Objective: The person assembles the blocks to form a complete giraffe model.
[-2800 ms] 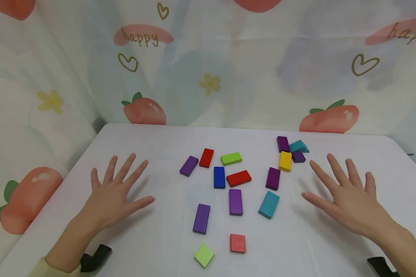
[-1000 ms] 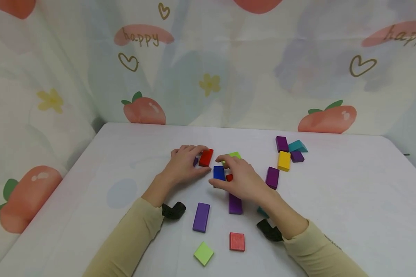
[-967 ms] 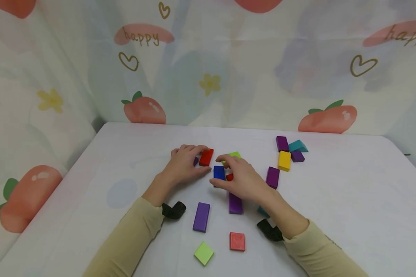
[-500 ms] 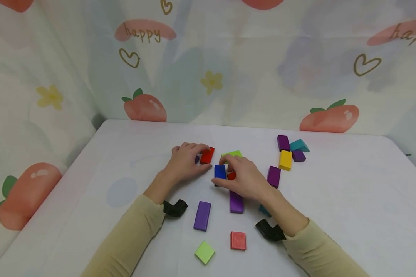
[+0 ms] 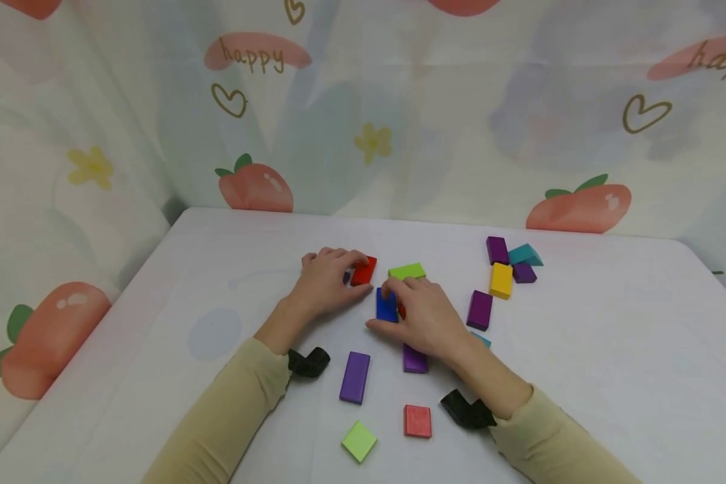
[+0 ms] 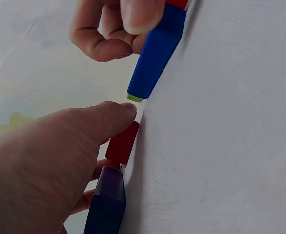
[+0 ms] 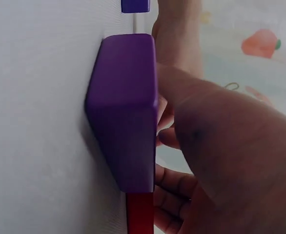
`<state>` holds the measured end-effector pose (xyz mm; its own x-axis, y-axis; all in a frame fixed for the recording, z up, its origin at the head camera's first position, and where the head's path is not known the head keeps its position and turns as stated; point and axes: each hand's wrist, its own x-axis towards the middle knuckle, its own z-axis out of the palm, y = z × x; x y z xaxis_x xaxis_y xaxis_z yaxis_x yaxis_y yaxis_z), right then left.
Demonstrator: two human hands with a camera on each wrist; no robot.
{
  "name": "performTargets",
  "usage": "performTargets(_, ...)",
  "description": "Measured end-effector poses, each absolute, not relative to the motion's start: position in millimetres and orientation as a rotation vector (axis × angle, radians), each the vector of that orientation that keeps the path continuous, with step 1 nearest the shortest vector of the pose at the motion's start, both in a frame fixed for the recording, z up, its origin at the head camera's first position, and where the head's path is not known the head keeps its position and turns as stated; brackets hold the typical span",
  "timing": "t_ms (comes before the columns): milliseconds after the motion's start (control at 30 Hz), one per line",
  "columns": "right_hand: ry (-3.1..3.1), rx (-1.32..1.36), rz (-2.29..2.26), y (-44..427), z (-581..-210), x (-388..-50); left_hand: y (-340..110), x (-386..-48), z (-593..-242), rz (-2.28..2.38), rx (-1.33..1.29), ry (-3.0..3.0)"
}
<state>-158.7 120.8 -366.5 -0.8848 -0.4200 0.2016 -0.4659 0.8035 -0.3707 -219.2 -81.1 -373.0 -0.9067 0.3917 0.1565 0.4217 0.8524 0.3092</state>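
In the head view my left hand point(image 5: 327, 282) is bent over the red block point(image 5: 365, 270), fingertips at its far end and thumb by its near end. The left wrist view has the thumb against this block, with a purple block closer to the camera. My right hand point(image 5: 426, 316) holds the blue block point(image 5: 386, 306) lengthwise, index finger at the far end and thumb at the near end. The blue block lies flat on the table. A second red block is mostly hidden under the right hand. A green block point(image 5: 407, 271) lies just beyond it.
Purple blocks point(image 5: 354, 378), a pink-red square point(image 5: 417, 421) and a light green square point(image 5: 359, 441) lie nearer on the white table point(image 5: 266, 430). To the right are a dark purple block point(image 5: 480, 310), a yellow block point(image 5: 501, 280) and a teal wedge point(image 5: 526, 254). A patterned curtain stands behind.
Both hands have come in from the table's sides to the middle blocks. Over the last half second the right thumb has shifted slightly nearer, at the blue block's end; the left hand stays put.
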Motion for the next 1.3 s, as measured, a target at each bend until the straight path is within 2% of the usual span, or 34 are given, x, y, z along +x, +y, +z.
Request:
performTargets(667,-2.774,0.876,0.802,135.5,-378.2,-170.7,-84.8,-220.5,-375.0,-0.64,-0.71,-2.938)
performTargets(1300,-2.766,1.008,0.915,145.7,-375.3,-166.6,-97.0,-217.2,-371.3,-0.723,-0.767,-2.966)
